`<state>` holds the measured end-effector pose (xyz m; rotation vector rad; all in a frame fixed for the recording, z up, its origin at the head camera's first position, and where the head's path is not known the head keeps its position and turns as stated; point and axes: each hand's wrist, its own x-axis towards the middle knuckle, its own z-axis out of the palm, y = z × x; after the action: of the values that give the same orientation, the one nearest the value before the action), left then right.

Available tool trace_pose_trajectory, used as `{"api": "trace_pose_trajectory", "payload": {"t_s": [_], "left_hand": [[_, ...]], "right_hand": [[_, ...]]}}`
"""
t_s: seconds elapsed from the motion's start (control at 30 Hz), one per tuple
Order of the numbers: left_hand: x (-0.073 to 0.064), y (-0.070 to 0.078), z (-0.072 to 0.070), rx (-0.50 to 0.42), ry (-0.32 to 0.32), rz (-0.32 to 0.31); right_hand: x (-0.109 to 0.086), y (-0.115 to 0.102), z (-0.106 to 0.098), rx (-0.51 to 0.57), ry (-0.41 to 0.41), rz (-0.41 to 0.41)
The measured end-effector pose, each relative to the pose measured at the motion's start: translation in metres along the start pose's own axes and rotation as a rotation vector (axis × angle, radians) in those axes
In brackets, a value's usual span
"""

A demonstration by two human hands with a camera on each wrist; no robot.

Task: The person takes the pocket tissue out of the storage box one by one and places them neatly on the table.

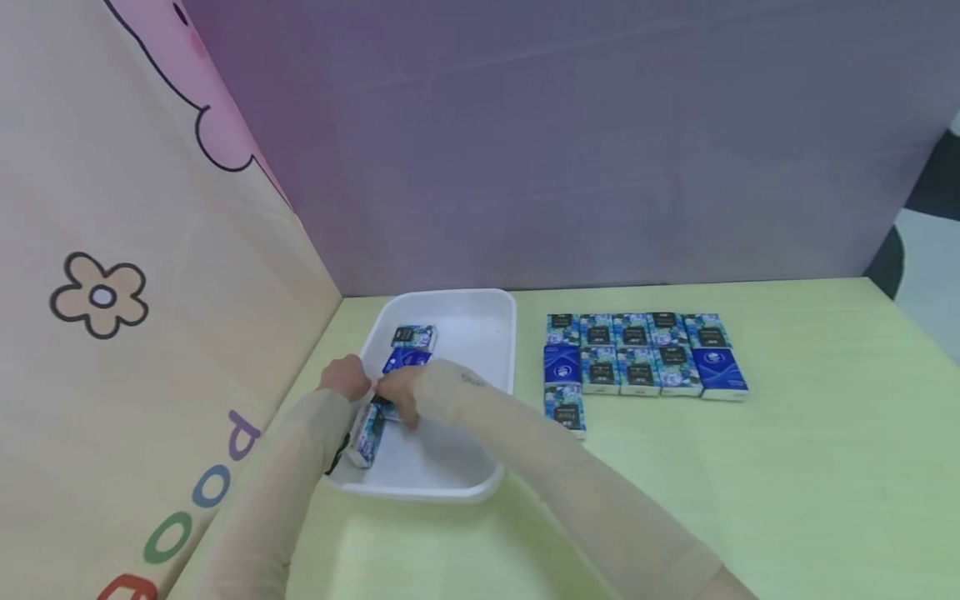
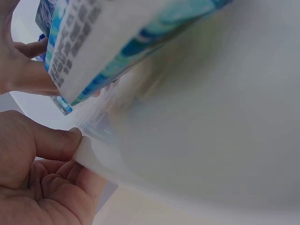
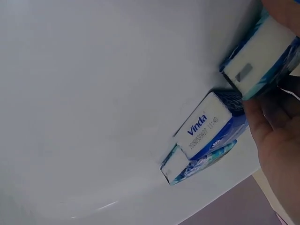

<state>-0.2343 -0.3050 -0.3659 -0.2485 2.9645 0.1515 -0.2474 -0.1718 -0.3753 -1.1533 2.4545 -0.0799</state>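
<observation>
Head view | both hands in white tray (image 1: 495,333) at left wall | right hand (image 1: 401,392) pinches tissue pack (image 1: 367,433) standing on edge | left hand (image 1: 345,377) grips tray rim | advice: lower pack flat, flush beside packs already in tray (image 1: 411,348).

The end face of the dark blue tissue pack (image 3: 208,130) lying in the white tray (image 3: 93,93) reads "Vinda", with a small printed number beneath it that is too fine to read surely. On the beige wall panel (image 1: 112,375) at the left, coloured letters run down toward the near edge, of which "ood" can be made out. Print on the other packs is too small or blurred to read.
</observation>
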Motion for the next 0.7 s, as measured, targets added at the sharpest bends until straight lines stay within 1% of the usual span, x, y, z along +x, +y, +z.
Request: {"api": "trace_pose_trajectory", "payload": {"t_s": [0.03,0.17,0.2,0.27,0.33,0.47,0.57,0.7], "left_hand": [[-0.0002,0.0000,0.0002,0.001,0.001,0.000],[-0.0011,-0.0004,0.0009,-0.002,-0.002,-0.006],[-0.0014,-0.0004,0.0010,-0.004,-0.004,-0.011],[-0.0017,0.0001,0.0014,-0.012,-0.009,-0.022],[-0.0018,0.0005,0.0017,-0.018,-0.012,-0.027],[-0.0018,0.0022,0.0011,-0.026,-0.015,-0.034],[-0.0020,0.0031,0.0000,-0.029,-0.021,-0.041],[-0.0021,0.0029,-0.0003,-0.029,-0.030,-0.043]], "right_hand": [[0.0001,0.0005,0.0007,0.024,-0.008,0.010],[0.0007,0.0017,0.0046,0.043,-0.031,0.003],[0.0009,0.0019,0.0054,0.034,-0.036,-0.011],[0.0011,0.0026,0.0062,0.039,-0.031,-0.017],[0.0017,0.0035,0.0064,0.059,-0.025,-0.006],[0.0056,0.0050,0.0065,-0.018,0.011,-0.044],[0.0086,0.0047,0.0063,-0.124,0.036,-0.093],[0.0086,0.0026,0.0052,-0.147,0.027,-0.086]]}}
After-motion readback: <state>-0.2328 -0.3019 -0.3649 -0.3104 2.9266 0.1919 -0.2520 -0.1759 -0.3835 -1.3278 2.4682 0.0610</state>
